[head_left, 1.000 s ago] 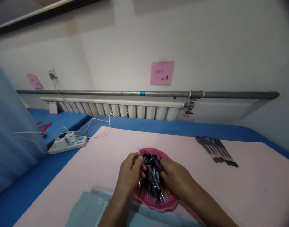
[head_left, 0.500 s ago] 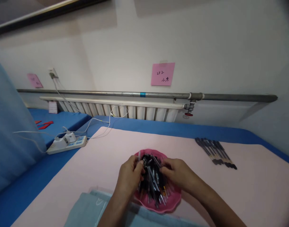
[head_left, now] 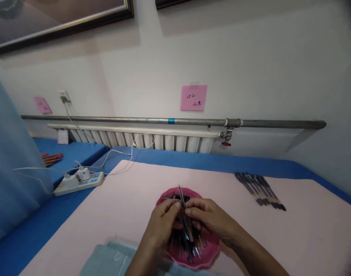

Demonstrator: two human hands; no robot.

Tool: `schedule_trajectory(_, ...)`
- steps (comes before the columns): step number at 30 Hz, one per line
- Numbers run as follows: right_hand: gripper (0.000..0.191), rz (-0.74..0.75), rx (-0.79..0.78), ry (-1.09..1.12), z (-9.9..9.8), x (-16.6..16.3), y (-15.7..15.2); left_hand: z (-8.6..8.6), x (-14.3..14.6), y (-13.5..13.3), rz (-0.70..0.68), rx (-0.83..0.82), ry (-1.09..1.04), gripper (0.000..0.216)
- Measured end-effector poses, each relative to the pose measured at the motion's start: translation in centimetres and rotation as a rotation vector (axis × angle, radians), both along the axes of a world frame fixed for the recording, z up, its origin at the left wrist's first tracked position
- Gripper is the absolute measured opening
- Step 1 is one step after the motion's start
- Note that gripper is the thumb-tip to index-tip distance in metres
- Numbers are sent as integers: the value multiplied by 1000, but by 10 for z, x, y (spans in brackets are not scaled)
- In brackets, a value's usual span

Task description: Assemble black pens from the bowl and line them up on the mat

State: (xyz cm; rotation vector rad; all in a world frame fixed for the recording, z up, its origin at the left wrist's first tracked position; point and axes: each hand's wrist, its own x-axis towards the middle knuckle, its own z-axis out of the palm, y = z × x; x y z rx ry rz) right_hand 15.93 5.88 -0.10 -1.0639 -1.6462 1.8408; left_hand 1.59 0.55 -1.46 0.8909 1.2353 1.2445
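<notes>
The blue surface borders a pink sheet at the rear and left. A folded pale-blue cloth lies at the near side, partly beneath the left forearm. The pink bowl sits inboard of the sheet's rear edge; from here, a broad span of sheet separates it from the pen row, whose upper ends reach that edge. A power strip occupies the left border. Above the bowl, the left hand and right hand pinch one slim pen between their fingers, its point upward. Loose pens fill the bowl below.
</notes>
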Motion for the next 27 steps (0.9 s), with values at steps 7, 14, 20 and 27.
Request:
schedule_trajectory(7, 14, -192, 422, -165, 29, 2, -9, 3, 10, -1, -56, 29, -187, 37)
schedule_trajectory(14, 26, -461, 349, 35, 35, 37, -46, 5, 40, -16, -311, 111, -165, 32)
schedule_trajectory(20, 35, -627, 226, 230, 11, 77, -100, 4, 77, -51, -540, 120, -114, 38)
schedule_trajectory(27, 31, -872, 118, 360, -18, 118, -140, -13, 100, -96, -625, -104, -27, 49)
